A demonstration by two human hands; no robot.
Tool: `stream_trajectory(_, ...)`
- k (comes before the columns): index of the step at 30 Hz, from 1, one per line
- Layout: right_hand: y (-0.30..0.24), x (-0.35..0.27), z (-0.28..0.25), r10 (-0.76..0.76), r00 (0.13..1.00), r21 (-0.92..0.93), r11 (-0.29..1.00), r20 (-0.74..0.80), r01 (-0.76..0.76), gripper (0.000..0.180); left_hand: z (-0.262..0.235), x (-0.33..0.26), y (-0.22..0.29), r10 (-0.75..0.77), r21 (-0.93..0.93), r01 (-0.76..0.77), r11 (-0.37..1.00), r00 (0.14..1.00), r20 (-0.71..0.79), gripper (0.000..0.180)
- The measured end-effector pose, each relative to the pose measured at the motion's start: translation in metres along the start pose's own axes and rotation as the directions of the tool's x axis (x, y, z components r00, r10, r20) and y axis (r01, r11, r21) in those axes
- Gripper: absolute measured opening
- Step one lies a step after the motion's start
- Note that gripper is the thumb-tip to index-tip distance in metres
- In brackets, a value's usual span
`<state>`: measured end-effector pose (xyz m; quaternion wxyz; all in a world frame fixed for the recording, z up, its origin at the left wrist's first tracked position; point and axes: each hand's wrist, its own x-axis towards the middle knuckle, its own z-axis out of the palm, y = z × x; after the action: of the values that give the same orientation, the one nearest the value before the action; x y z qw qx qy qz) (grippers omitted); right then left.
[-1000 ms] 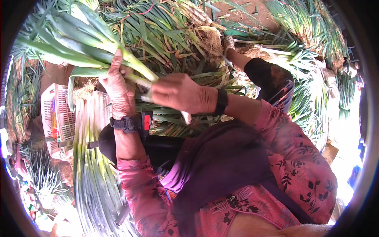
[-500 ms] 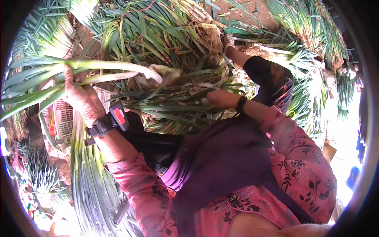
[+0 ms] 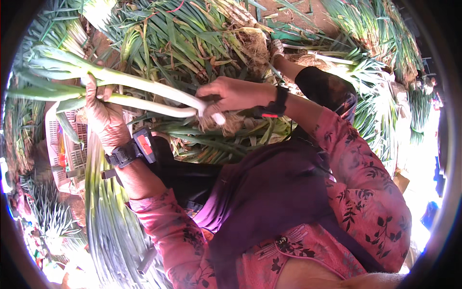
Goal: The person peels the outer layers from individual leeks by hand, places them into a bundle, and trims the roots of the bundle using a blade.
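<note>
My left hand (image 3: 103, 108) is wrapped round a few thick green onions (image 3: 149, 85), around where white stalk turns to green leaf. Their leaves fan out to the left, and the white stalks slope down to the right. At the root ends, my right hand (image 3: 231, 94) has its thumb and fingers closed on the stalks, beside a tuft of pale roots (image 3: 231, 124). Below them, more loose green onions (image 3: 207, 139) lie across in front of my lap.
Large bundles of green onions (image 3: 168, 43) lie at the far side, with others (image 3: 380, 38) at the far right. A long-leaved bunch (image 3: 113, 226) lies beside my left arm. A pale plastic crate (image 3: 57, 164) stands at the left. My purple apron (image 3: 274, 192) covers my lap.
My right hand has moved up and left from the loose pile to the root ends of the held green onions. The left hand has shifted slightly down and right, with the stalks sloping more.
</note>
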<state>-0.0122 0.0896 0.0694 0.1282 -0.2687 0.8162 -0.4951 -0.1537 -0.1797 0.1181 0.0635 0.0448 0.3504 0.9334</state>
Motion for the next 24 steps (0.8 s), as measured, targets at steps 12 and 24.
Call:
stream_trajectory(12, -0.029, -0.008, 0.032, -0.032, 0.998, -0.434, 0.901, -0.055, 0.005, 0.042, 0.004, -0.012, -0.053, -0.138, 0.370, 0.224, 0.902, 0.960, -0.243, 0.027)
stream_trajectory(24, 0.057, -0.165, 0.051, 0.312, 0.949, -0.545, 0.786, -0.054, -0.290, 0.020, -0.018, 0.030, 0.014, 0.108, 0.163, -0.089, 0.983, 0.987, -0.115, 0.030)
